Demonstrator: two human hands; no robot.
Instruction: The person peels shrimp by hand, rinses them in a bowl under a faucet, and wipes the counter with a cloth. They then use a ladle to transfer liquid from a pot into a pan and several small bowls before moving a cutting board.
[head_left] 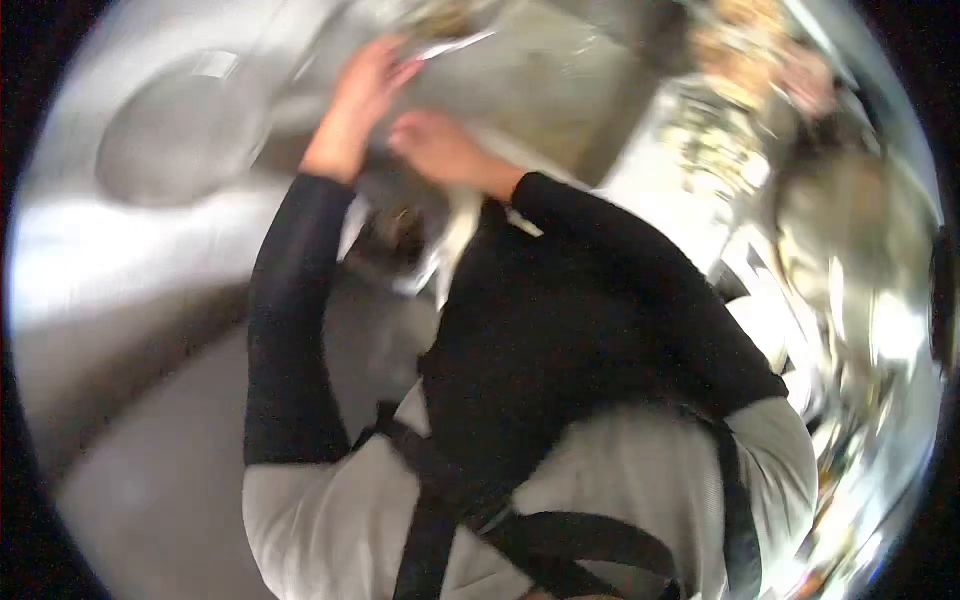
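My left hand (362, 100) reaches up to the top of the head view, its fingers stretched out beside the near edge of a shiny, clear-looking container (462, 42) with something brownish in it. Close by on the right, my right hand (440, 150) is curled closed; whatever it may hold is hidden by blur. Below both hands, partly behind the right forearm, sits a shiny container with dark brown contents (405, 235). A large flat tray or sheet (560, 85) lies beyond the right hand.
A round grey disc or lid (180, 130) lies on the metal surface (130, 255) at left. Pale cut pieces (715, 145) lie at right, near a large shiny bowl-like vessel (840, 220). More blurred food (745, 45) stands at the top right.
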